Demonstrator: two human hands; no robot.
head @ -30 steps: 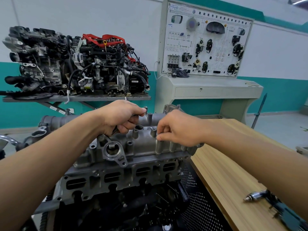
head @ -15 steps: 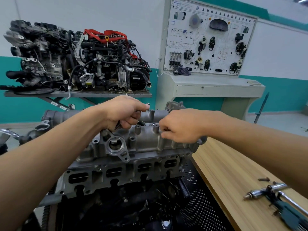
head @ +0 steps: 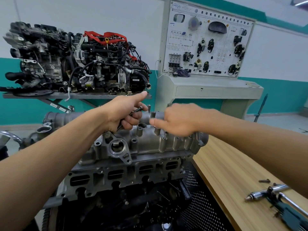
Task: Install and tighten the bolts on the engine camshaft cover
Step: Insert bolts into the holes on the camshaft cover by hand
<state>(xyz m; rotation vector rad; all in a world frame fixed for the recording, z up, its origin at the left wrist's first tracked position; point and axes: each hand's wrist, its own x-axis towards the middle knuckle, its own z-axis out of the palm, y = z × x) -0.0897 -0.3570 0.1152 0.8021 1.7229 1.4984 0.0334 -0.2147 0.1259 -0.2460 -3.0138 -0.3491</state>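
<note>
Dark bolts (head: 137, 110), left hand (head: 122, 108); lettering (head: 223, 16) blurred

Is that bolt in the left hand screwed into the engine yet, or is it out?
Out. The left hand grips the bolt above the camshaft cover, in no hole.

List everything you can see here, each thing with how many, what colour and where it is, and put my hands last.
camshaft cover: one, grey metal, centre, on top of the near engine
held bolt: at least one, dark, in the left hand
loose bolt: one, dark, on the workbench above the ratchet
ratchet: one, chrome, lower right on the workbench
workbench: one, light wood, right
perforated panel: one, black, beside the workbench
display engine: one, black and grey with red parts, on a stand, back left
training board: one, white, back right
left hand: over the cover, holding the bolt
right hand: blurred, over the cover, forefinger extended
</note>
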